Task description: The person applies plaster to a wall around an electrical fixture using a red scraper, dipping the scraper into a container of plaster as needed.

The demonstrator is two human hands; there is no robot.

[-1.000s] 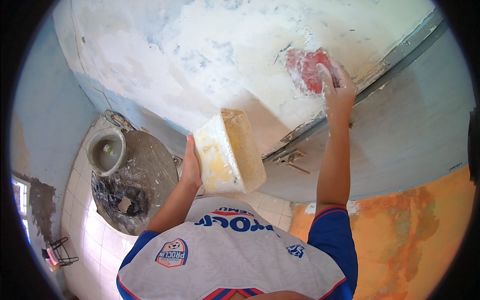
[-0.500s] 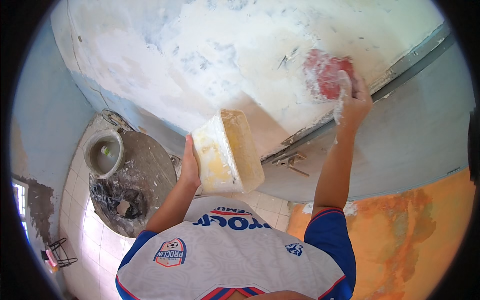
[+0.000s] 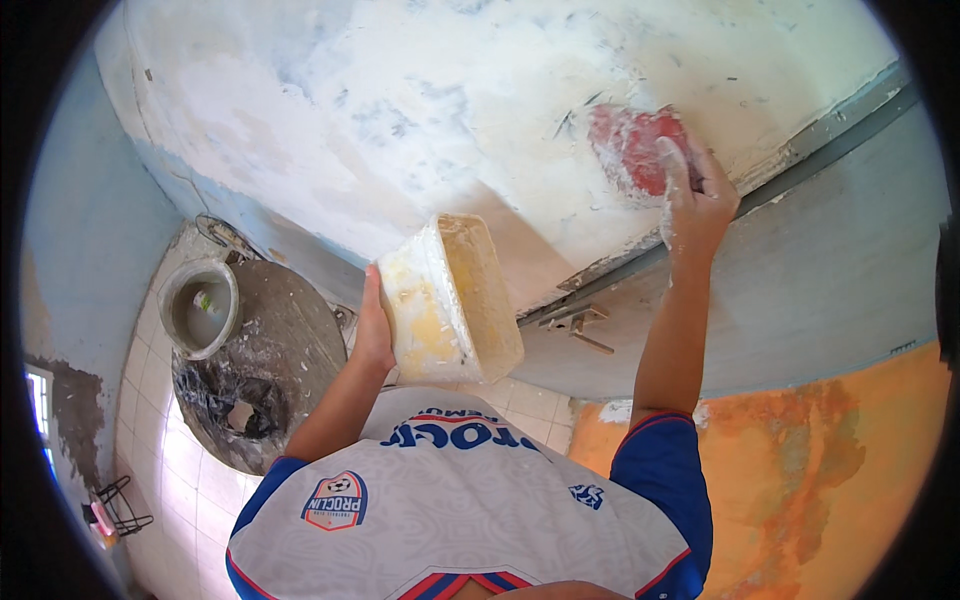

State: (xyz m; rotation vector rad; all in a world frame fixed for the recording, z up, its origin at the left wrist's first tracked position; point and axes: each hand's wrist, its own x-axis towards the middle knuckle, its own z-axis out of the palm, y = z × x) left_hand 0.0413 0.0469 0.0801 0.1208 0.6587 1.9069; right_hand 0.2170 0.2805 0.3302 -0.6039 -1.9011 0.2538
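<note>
My left hand point(image 3: 372, 335) grips the side of a white plastic tub point(image 3: 425, 310), tilted so its opening faces right. Yellow and white smears coat the tub. My right hand point(image 3: 703, 200), dusted with white, is closed around a red putty spreader point(image 3: 640, 148). The spreader lies against the patchy white wall point(image 3: 400, 60), just above a grey door frame, and white putty covers much of its face. The fingers behind the spreader are partly hidden.
At the left stands a round grey table point(image 3: 300, 325) with a bowl point(image 3: 234, 325) and black plastic point(image 3: 215, 395) on it. To the right are a grey door point(image 3: 790, 270) with a handle point(image 3: 590, 340) and an orange wall point(image 3: 760, 500). A wire rack point(image 3: 122, 505) is at far left.
My right hand has moved the red spreader slightly left along the wall. My left hand still holds the tub in nearly the same place.
</note>
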